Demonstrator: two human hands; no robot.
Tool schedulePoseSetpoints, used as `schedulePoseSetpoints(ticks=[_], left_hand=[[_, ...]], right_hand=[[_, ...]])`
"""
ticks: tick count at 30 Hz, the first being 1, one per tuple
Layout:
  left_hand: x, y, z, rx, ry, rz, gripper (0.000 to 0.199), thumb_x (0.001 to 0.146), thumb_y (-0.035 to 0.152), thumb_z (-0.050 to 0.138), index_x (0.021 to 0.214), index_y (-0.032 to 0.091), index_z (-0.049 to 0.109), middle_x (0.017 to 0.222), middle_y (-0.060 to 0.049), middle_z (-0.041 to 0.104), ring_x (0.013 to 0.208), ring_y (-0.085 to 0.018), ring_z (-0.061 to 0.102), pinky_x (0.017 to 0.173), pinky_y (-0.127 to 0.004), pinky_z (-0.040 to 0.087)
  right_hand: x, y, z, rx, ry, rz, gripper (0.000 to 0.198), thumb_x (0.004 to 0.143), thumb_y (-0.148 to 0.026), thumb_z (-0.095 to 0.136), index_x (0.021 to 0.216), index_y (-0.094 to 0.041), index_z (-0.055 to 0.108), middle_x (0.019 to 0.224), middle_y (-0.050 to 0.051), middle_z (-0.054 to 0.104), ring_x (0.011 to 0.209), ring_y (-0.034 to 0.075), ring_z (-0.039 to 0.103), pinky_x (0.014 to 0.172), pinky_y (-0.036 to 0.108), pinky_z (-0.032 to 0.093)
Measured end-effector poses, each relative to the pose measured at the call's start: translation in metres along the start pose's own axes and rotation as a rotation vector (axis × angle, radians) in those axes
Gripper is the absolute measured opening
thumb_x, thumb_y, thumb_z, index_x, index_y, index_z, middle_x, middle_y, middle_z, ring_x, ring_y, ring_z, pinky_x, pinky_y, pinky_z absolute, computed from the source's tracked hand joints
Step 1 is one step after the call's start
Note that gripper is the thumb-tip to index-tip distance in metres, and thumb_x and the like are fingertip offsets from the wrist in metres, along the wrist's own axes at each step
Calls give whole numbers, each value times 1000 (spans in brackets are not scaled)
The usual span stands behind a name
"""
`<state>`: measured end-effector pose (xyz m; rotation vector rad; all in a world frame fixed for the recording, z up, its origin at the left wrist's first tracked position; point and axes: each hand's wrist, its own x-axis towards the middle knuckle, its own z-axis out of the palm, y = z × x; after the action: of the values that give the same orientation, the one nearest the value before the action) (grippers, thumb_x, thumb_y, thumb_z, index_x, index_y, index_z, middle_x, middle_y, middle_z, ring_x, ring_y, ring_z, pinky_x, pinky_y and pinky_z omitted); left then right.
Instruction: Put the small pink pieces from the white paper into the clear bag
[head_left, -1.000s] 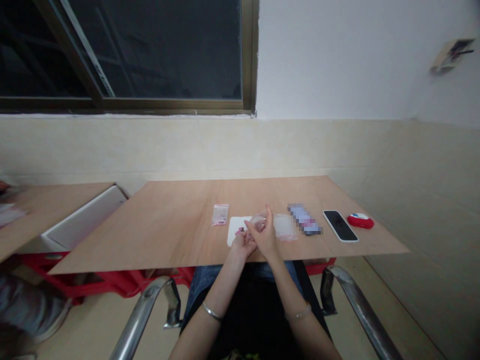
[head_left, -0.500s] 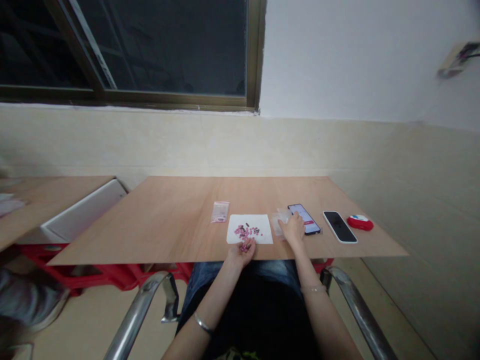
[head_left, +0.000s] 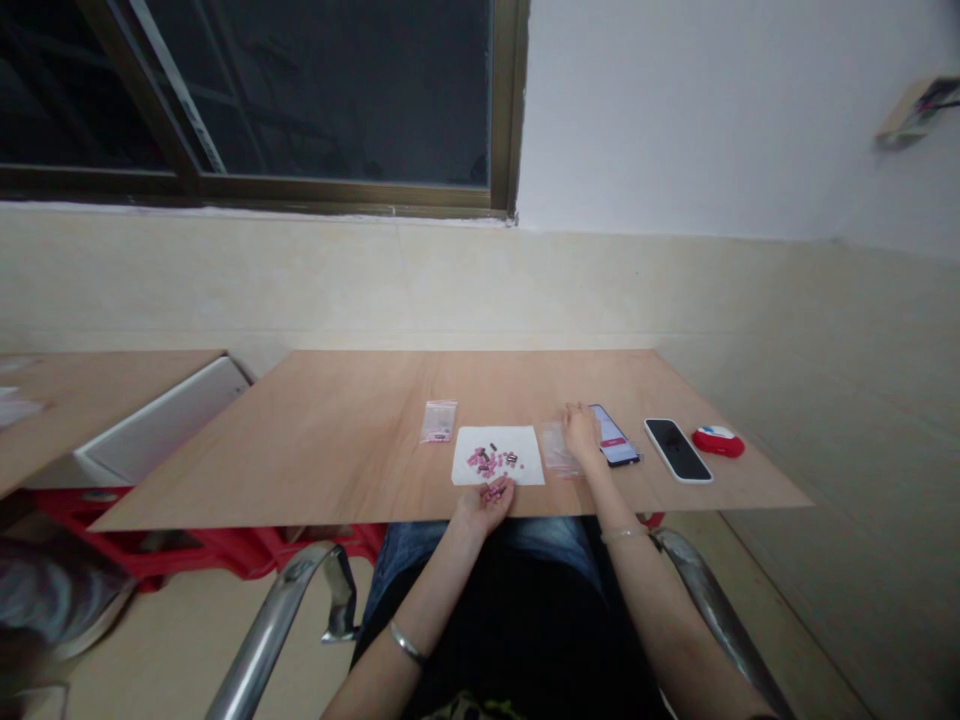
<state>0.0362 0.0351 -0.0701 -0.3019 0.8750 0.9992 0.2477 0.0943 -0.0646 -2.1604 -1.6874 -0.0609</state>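
Observation:
My left hand rests palm up at the near edge of the wooden table, cupping a few small pink pieces. Just beyond it lies a white paper sheet with a small heap of pink and dark pieces. My right hand lies flat on a stack of clear plastic bags, fingers spread, right beside a lit phone. A small clear bag with pink contents lies left of the sheet.
A second phone with a dark screen and a red and white object lie at the table's right. Another table with a white box stands to the left. Metal chair arms flank my lap.
My hands, joined over the sheet a second ago, have parted. The right hand went right onto the clear bags; the left dropped to the table edge with pink pieces in its palm.

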Motion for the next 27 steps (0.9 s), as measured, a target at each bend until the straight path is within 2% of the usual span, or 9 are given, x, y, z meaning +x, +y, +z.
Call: schedulePoseSetpoints(ticks=[5, 9, 14, 21, 27], left_hand=[[-2, -1, 2, 15, 16, -21, 29, 84, 6, 28, 98, 9, 53, 77, -10, 57, 69, -19, 60, 52, -30, 55], [-3, -1, 4, 7, 23, -29, 29, 83, 5, 28, 98, 10, 52, 77, -10, 57, 68, -18, 60, 53, -31, 56], [-3, 0, 4, 7, 28, -30, 30, 83, 5, 27, 100, 9, 52, 83, -13, 58, 72, -20, 61, 54, -31, 56], [1, 2, 4, 4, 31, -14, 36, 83, 5, 25, 107, 13, 50, 94, -14, 60, 81, -22, 63, 56, -35, 57], [1, 6, 6, 12, 8, -16, 36, 85, 8, 25, 111, 11, 48, 105, -18, 58, 98, -26, 60, 59, -36, 57]], right_hand=[[-7, -4, 20, 3, -15, -130, 43, 91, -27, 25, 119, -8, 52, 126, 17, 51, 120, 24, 40, 101, 35, 25], [-14, 1, 37, -7, -28, -151, 52, 91, -34, 24, 130, -4, 40, 136, 18, 41, 129, 26, 30, 107, 38, 16], [-6, 10, 59, -36, -63, -183, 58, 91, -39, 18, 140, -7, 23, 143, 14, 30, 134, 23, 20, 109, 42, 8], [8, 20, 86, -122, -129, -176, 61, 91, -42, 18, 141, -8, 18, 148, 12, 17, 137, 21, 12, 110, 38, 4], [9, 20, 87, -138, -150, -185, 64, 91, -46, 16, 141, -7, 17, 148, 12, 16, 137, 19, 12, 110, 34, 1]])
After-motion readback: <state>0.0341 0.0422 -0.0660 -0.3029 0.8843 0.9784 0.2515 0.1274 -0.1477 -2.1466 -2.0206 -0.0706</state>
